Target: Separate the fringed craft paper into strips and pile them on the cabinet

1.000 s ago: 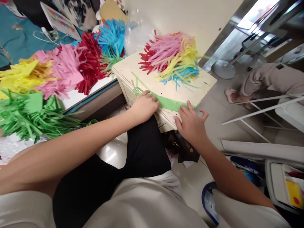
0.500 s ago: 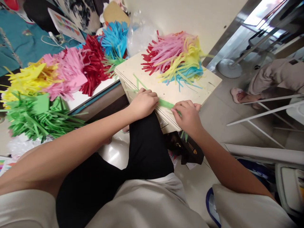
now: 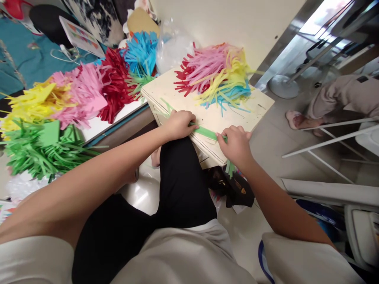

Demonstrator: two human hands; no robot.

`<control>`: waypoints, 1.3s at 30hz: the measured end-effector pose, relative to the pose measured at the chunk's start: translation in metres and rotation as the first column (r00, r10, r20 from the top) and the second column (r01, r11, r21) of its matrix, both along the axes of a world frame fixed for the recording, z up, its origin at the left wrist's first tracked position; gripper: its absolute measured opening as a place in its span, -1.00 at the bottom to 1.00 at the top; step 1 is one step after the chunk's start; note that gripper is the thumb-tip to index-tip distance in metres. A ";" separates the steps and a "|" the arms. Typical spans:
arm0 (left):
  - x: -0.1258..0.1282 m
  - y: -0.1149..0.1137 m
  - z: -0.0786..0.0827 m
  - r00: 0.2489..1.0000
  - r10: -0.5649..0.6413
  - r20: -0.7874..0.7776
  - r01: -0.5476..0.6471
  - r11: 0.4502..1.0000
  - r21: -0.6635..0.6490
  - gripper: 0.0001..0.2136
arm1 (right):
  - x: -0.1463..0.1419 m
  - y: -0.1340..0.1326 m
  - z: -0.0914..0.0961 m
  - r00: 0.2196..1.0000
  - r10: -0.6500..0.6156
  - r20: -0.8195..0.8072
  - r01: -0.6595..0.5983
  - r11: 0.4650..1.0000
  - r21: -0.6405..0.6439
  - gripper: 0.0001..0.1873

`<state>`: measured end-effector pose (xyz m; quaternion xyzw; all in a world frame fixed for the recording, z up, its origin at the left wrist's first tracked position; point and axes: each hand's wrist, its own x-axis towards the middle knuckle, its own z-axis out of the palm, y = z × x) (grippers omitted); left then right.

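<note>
A strip of green tissue paper (image 3: 206, 132) stretches between my two hands along the near edge of a cream wooden cabinet top (image 3: 180, 100). Its fringed ends stick out past both fists. My left hand (image 3: 181, 124) is closed around one side, knuckles up. At the other side, my right hand (image 3: 236, 142) pinches the paper between thumb and fingers, with green strands hanging below it. Behind my hands lies a bunch of tissue tassels in red, pink, yellow and blue (image 3: 220, 75).
To the left, a white surface carries piles of green (image 3: 44, 146), yellow (image 3: 38, 102), pink (image 3: 84, 92), red (image 3: 115, 81) and blue (image 3: 142, 51) fringed paper. A clear plastic bag (image 3: 171, 47) stands behind. A seated person's leg (image 3: 340, 94) and white metal bars (image 3: 328, 138) are at right.
The green strip between my hands looks narrower and more tightly gathered. My right hand has turned slightly, and the view has shifted a little.
</note>
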<state>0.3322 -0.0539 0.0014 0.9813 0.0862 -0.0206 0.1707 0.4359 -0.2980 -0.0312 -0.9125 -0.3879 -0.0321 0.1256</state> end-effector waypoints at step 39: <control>-0.031 0.004 -0.012 0.929 -0.298 0.219 0.276 0.953 0.128 -0.70 | -0.048 0.000 0.006 0.950 0.296 0.096 -0.278 0.946 -0.165 -0.29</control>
